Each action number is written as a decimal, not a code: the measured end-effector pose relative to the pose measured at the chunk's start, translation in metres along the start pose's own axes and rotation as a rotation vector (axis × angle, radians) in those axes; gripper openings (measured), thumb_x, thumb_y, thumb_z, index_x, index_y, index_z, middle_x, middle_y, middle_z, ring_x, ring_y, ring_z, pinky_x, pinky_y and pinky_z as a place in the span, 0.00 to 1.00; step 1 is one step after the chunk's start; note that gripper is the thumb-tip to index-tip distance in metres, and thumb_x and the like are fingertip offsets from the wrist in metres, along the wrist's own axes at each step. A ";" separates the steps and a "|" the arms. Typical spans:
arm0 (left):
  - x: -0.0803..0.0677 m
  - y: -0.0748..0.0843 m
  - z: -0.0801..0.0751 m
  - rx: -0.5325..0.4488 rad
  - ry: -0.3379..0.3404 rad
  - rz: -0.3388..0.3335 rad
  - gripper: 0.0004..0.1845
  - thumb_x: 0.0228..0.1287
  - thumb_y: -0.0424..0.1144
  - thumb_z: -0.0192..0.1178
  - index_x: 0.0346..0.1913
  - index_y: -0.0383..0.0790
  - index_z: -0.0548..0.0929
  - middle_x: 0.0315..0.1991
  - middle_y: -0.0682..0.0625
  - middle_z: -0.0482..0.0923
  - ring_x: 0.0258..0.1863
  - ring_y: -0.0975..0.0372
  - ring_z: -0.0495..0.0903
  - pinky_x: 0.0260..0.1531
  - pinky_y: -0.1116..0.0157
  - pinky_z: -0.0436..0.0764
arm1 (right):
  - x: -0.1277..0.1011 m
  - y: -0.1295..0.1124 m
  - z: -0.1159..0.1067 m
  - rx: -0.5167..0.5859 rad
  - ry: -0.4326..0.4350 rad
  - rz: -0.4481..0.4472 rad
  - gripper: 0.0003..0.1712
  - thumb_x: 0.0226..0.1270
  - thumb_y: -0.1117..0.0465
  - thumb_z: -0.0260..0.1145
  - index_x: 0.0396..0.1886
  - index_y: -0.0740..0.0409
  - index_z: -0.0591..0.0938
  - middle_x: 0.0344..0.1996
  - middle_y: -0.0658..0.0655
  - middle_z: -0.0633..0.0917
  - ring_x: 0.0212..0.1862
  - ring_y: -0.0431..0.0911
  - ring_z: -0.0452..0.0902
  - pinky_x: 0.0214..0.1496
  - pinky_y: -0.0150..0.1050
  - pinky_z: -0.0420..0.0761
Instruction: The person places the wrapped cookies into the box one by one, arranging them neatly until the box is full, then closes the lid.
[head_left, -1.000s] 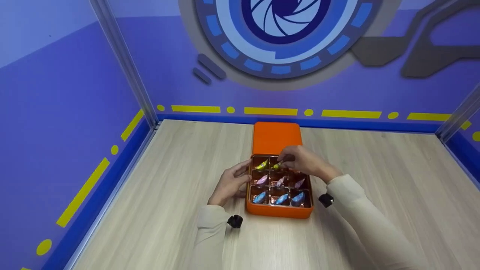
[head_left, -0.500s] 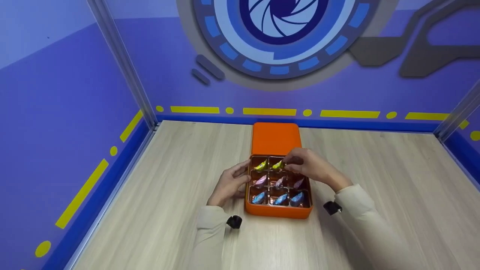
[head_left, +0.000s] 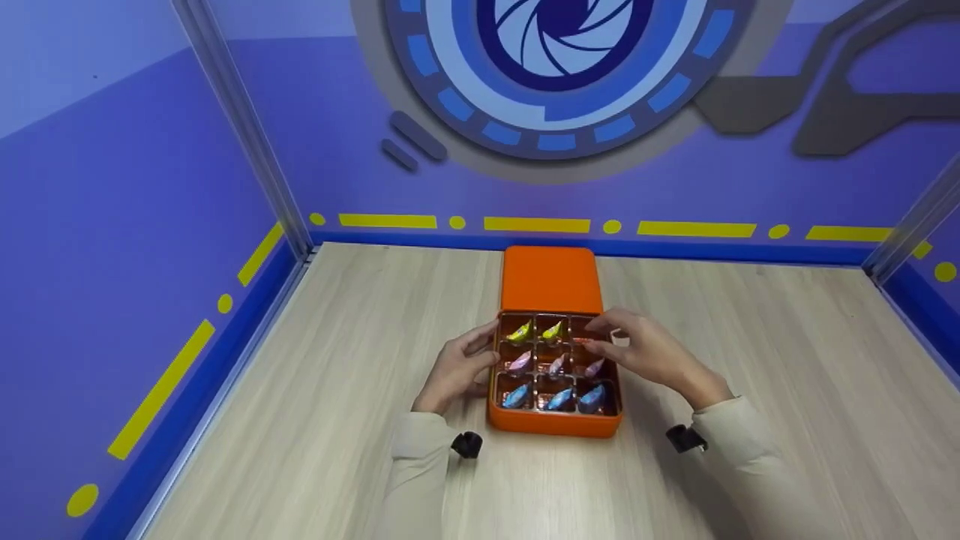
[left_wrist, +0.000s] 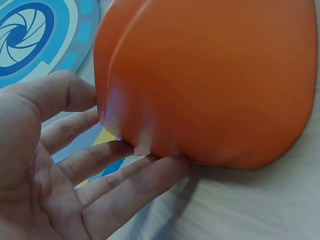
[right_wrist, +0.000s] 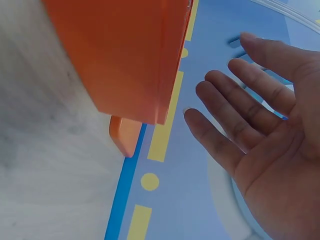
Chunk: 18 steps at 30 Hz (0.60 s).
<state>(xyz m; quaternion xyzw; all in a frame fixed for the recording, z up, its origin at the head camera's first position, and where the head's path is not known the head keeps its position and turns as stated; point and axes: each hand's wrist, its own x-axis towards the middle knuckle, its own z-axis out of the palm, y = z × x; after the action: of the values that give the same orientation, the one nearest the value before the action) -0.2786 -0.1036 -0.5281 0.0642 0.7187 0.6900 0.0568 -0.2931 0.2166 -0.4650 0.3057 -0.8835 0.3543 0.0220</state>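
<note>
An orange box with a clear divided insert sits on the table. Small foil-wrapped candies lie in its compartments: yellow ones at the back, pink ones in the middle, blue ones at the front. My left hand touches the box's left side with extended fingers, the thumb at the rim; the left wrist view shows the fingertips against the orange wall. Over the box's back right corner is my right hand, its fingers spread and holding nothing. It partly hides the back right compartment, where no candy shows.
The orange lid lies flat behind the box, near the back wall. Light wood tabletop extends on both sides. A blue side panel borders the table on the left.
My right hand has drawn away from the back middle yellow candy, moving right and toward me as its fingers spread. That candy stays in its compartment. The left hand keeps its place.
</note>
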 end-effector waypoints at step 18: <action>-0.001 0.002 -0.001 -0.003 0.002 -0.028 0.32 0.71 0.28 0.62 0.78 0.42 0.75 0.74 0.37 0.73 0.70 0.47 0.75 0.49 0.52 0.87 | -0.038 0.000 -0.010 -0.115 0.037 0.042 0.15 0.72 0.62 0.75 0.55 0.63 0.88 0.52 0.59 0.88 0.55 0.60 0.83 0.58 0.61 0.82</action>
<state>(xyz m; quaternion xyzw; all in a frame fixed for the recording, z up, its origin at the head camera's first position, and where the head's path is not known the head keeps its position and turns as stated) -0.2774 -0.1043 -0.5263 0.0535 0.7186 0.6902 0.0659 -0.2642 0.2426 -0.4674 0.2787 -0.9081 0.3088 0.0483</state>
